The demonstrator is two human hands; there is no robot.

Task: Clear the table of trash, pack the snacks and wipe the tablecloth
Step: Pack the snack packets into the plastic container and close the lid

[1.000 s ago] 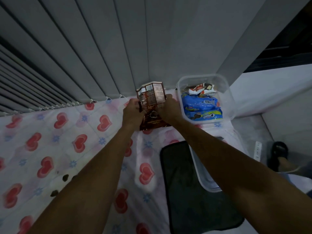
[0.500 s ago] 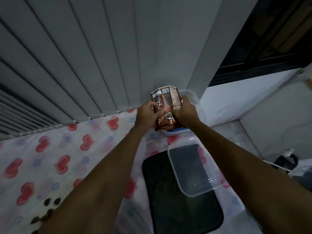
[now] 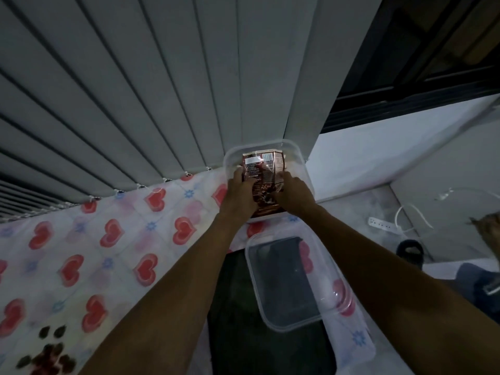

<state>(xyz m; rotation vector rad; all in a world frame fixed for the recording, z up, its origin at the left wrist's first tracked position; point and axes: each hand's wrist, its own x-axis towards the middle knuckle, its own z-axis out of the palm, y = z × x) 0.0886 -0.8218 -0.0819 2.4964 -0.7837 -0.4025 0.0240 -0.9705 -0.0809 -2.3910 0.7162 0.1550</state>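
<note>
A brown snack packet [image 3: 263, 174] lies inside the clear plastic container [image 3: 300, 161] at the far right corner of the table. My left hand [image 3: 239, 193] grips the packet's left edge and my right hand [image 3: 293, 194] grips its right edge, both reaching into the container. The packet hides whatever lies under it. The container's clear lid [image 3: 286, 285] lies flat nearer to me, partly on a dark mat [image 3: 238, 320]. The tablecloth [image 3: 108, 253] is white with red hearts.
Dark crumbs or spilled bits [image 3: 50, 353] lie on the cloth at the lower left. Vertical blinds [image 3: 162, 90] hang right behind the table. On the floor to the right are a white power strip [image 3: 382, 224] with cable and a dark slipper [image 3: 411, 253].
Both hands have carried the packet from above the tablecloth to the right and down into the container. The blue packets seen in it earlier are now covered.
</note>
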